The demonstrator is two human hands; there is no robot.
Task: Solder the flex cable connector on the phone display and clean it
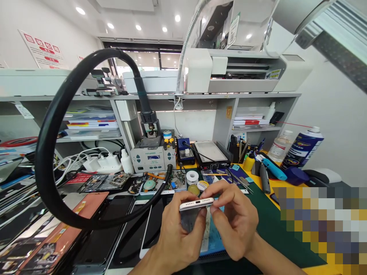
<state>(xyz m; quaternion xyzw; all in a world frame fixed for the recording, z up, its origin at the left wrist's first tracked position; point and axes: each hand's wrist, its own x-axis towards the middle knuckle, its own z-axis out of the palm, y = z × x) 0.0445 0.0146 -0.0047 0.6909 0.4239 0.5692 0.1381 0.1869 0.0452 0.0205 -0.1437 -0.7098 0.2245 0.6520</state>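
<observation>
A white smartphone [191, 206] is held up in front of me, its bottom edge with the charging port and speaker holes facing me. My left hand [179, 238] is closed around its left side, thumb across the dark face and fingers behind. My right hand [237, 223] has thumb and forefinger pinched at the phone's right corner; whether something tiny sits between those fingertips I cannot tell. Below the hands a blue mat [213, 233] lies on the green work surface [275, 233], partly hidden by them.
A black hose [43, 152] loops from a hot-air station [153, 158] across the left side. Dark phones and screens [107, 225] cover the left bench. Behind my hands are circuit boards [172, 181], a tape roll [192, 177] and tweezers [242, 182]. A spray can [302, 147] stands right.
</observation>
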